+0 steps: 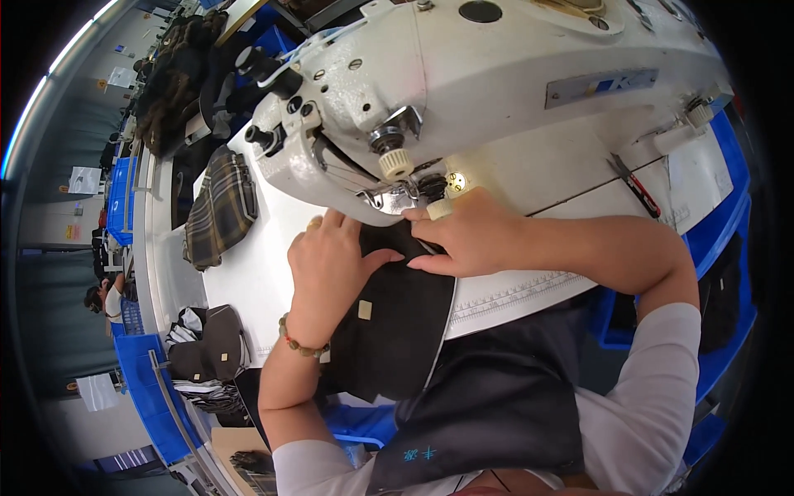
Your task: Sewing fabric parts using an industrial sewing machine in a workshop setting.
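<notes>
A white sewing machine (488, 66) spans the top, its presser foot (401, 198) above a black fabric piece (389, 322) with small pale labels. My left hand (327, 269) grips the fabric just left of the needle area, fingertips partly under the machine head's edge, thumb reaching right. My right hand (463, 236) pinches the same piece beside the presser foot, index finger near the needle and thumb below it. The needle tip is too small to make out.
Plaid fabric (219, 211) and dark cut pieces (207, 351) lie to the left. Red-black snips (637, 186) rest right on the white table (496, 310) near its ruler strip. Blue bins (149, 397) flank the table. Another person (112, 298) sits at far left.
</notes>
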Tool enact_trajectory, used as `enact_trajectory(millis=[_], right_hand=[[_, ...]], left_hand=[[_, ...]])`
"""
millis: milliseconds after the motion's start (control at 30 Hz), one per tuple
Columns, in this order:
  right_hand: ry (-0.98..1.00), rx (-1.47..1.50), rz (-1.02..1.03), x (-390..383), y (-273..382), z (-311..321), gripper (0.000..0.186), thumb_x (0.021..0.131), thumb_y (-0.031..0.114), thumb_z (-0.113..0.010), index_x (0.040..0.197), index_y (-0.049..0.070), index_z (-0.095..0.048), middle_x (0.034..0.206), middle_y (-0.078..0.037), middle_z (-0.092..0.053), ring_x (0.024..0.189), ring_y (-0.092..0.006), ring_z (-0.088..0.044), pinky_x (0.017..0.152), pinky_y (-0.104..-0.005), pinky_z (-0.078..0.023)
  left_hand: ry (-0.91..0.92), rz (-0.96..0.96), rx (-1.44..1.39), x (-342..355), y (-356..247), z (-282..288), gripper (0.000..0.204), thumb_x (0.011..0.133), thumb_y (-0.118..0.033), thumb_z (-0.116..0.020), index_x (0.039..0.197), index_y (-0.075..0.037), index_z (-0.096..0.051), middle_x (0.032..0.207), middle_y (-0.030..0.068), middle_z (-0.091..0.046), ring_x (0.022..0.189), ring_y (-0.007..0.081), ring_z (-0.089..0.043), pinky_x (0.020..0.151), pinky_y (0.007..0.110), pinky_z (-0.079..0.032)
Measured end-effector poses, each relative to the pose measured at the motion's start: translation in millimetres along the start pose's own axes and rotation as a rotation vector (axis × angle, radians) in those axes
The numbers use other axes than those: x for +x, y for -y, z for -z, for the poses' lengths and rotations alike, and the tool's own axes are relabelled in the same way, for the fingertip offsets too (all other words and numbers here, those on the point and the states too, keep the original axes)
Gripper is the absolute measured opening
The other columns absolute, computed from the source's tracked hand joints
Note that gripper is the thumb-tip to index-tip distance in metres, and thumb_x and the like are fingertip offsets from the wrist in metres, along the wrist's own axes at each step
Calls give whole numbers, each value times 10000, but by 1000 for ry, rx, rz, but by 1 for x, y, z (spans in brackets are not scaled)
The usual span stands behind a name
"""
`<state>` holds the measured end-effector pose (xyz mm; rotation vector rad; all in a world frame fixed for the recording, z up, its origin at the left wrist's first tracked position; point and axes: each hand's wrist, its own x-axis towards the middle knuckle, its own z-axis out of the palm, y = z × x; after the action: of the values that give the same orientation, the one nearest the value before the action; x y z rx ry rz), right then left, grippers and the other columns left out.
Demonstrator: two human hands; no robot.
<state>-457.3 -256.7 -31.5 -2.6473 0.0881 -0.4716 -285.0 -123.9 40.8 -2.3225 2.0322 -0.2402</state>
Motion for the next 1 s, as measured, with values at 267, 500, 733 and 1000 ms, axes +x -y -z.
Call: enact_trajectory(millis=[267, 500, 733, 1000], right_hand=[[-56, 185, -79, 3, -6, -6, 227, 815, 210, -713, 977, 71, -636, 1085, -48, -710, 666, -265, -666, 618, -385, -526], [12, 355, -266, 9, 8, 11, 206, 815, 215, -687, 962, 130, -569, 705, -109, -595, 661, -329, -622, 600, -448, -459], [-25, 378, -212, 7, 4, 5, 185, 808, 182, -696, 913, 132, -551, 724, -85, -608, 656, -308, -620, 593, -430, -461], [-98, 366, -74, 4, 1, -4, 141, 786, 201, -720, 849, 132, -616, 729, -58, -621, 645, -288, -625, 563, -417, -457]], left_hand=[[216, 138, -933, 9, 29, -33, 432, 608, -223, -916, 869, 18, -671, 691, 100, -622, 628, 224, -584, 642, 321, -496], [156, 89, -1001, 4, 36, -37, 292, 688, -119, -862, 869, 20, -680, 746, 84, -632, 656, 196, -581, 634, 311, -480], [217, 19, -1093, 4, 37, -41, 172, 765, -80, -799, 863, 10, -691, 736, 77, -609, 651, 188, -570, 619, 300, -461], [220, -69, -1147, 3, 33, -46, 145, 784, -82, -782, 897, -14, -722, 752, 75, -629, 671, 182, -584, 639, 298, -469]])
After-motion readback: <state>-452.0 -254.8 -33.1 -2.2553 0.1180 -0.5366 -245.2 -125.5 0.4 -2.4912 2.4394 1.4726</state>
